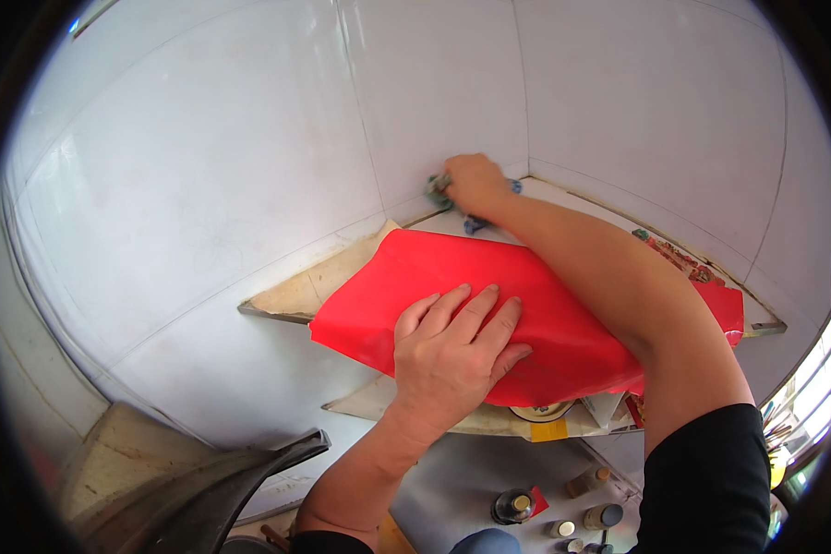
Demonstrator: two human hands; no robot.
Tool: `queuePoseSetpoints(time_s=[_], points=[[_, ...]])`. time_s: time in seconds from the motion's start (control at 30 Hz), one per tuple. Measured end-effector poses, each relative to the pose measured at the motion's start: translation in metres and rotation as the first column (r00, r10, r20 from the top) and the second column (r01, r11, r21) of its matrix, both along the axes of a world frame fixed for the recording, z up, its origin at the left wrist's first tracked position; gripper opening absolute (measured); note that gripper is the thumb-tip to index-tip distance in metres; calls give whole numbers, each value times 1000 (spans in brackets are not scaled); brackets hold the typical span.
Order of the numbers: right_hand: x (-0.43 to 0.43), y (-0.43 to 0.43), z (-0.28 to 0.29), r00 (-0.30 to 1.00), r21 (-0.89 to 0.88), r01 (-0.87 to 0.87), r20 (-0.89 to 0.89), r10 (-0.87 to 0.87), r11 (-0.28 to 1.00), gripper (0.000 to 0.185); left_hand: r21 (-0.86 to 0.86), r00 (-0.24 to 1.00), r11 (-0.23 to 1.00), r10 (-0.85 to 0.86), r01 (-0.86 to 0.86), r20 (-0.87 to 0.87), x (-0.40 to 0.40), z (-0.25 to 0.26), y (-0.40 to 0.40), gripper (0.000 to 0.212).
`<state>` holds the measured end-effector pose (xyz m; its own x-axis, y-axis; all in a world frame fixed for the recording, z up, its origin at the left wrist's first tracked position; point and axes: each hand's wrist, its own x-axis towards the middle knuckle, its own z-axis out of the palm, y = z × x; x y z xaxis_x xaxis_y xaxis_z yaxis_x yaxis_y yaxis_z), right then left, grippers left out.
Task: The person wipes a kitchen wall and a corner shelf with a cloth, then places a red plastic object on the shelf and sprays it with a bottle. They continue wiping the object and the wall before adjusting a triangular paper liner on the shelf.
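My left hand [450, 346] lies flat with its fingers spread on a large red sheet [381, 298], which covers much of a corner shelf [298, 294]. Deeper in the corner, my right hand [478, 183] is closed on a bunched cloth [440, 192], pressed near the foot of the tiled wall. The cloth looks green and blue and is partly blurred and hidden by the hand. My right forearm reaches across the red sheet. Red and patterned scraps [685, 260] lie along the shelf's right edge.
Below is a second shelf [370, 401] with an enamel dish [541, 413] and a yellow label. Further down stand several bottles and jars, among them a dark bottle [512, 507]. A dark curved panel [228, 485] rises at lower left. A barred window [814, 381] is at right.
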<state>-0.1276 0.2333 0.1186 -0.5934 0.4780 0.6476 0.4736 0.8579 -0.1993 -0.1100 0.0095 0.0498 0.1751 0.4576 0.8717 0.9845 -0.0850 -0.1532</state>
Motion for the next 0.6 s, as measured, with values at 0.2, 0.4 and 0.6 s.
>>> queuePoseSetpoints(time_s=[0.2, 0.4, 0.6], points=[[-13, -13, -1, 998, 170, -19, 57, 9, 985, 17, -5, 1000, 1000, -6, 6, 3, 2, 0, 2, 36], [-10, -5, 1, 998, 195, 30, 54, -42, 980, 14, 8, 1000, 1000, -5, 5, -8, 3, 1, 2, 36], [21, 11, 15, 987, -71, 138, 95, -131, 988, 17, -8, 1000, 1000, 6, -7, -19, 3, 2, 2, 35]])
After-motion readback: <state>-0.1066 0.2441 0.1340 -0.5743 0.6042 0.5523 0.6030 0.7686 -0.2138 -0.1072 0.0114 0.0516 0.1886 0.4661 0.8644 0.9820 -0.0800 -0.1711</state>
